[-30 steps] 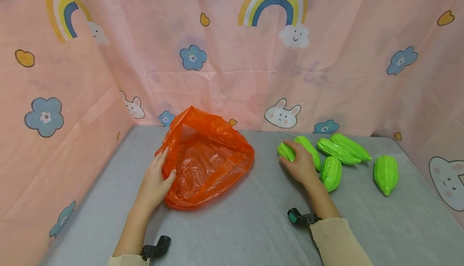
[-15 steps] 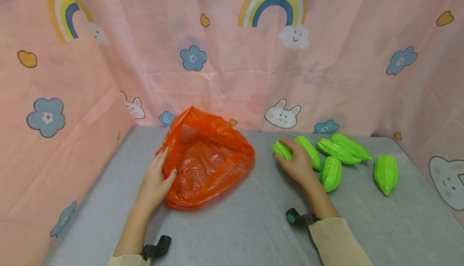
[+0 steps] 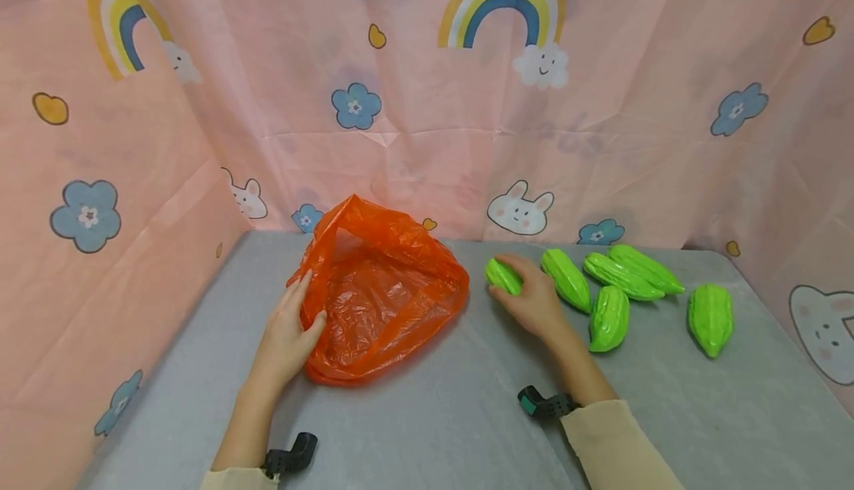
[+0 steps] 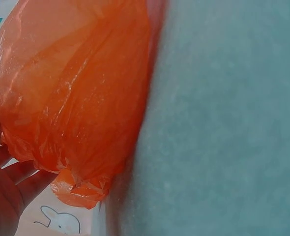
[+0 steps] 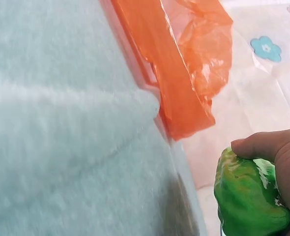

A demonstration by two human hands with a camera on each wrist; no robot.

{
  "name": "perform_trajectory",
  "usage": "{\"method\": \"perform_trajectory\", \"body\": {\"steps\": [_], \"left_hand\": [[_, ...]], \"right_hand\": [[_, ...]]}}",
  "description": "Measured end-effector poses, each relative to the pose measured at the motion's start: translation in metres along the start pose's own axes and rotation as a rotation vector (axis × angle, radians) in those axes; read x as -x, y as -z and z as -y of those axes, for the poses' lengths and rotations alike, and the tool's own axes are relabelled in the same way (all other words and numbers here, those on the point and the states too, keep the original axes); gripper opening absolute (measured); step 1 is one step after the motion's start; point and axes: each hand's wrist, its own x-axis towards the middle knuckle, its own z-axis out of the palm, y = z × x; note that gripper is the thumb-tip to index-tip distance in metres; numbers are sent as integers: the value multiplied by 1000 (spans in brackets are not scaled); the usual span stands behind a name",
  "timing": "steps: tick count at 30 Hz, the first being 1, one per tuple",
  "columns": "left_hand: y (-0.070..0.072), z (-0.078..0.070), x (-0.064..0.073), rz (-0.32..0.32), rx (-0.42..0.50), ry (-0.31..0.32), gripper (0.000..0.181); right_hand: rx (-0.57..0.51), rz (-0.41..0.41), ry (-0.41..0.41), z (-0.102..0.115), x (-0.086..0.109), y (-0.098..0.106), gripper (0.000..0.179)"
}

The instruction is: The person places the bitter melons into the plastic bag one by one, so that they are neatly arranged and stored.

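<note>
The right hand point(image 3: 537, 301) has its thumb and fingers closed around one green gourd point(image 3: 502, 275), which is right of the orange bag point(image 3: 394, 234) and apart from it, toward the far side of the desk point(image 3: 414, 431). Whether that gourd is clear of the desk, I cannot tell. The left hand point(image 3: 287, 334) is loosely spread, fingers nearly straight along the bag's left side, with no firm grip to be seen. The bag's mouth gapes toward the near side. Five loose gourds point(image 3: 608, 319) lie farther right.

The film looks thin and limp, so the mouth could sag if the left hand slips, or fold inward if a gourd catches its rim. The held gourd looks glossy and is gripped near one end, so a weak pinch could let it twist or drop; the rounded loose ones might roll if knocked by the right forearm
</note>
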Motion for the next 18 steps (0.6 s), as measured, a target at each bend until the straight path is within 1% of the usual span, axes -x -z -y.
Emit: {"method": "perform_trajectory", "body": {"steps": [7, 11, 15, 18], "left_hand": [[1, 2, 0, 2, -6, 6, 73], [0, 1, 0, 5, -4, 11, 72], [0, 1, 0, 5, 1, 12, 72], [1, 1, 0, -5, 4, 10, 73]], "right_hand": [[-85, 39, 15, 15, -4, -7, 56], [-84, 51, 35, 22, -5, -11, 55], [-87, 84, 37, 32, -6, -16, 55], [-102, 112, 59, 42, -11, -21, 54]]}}
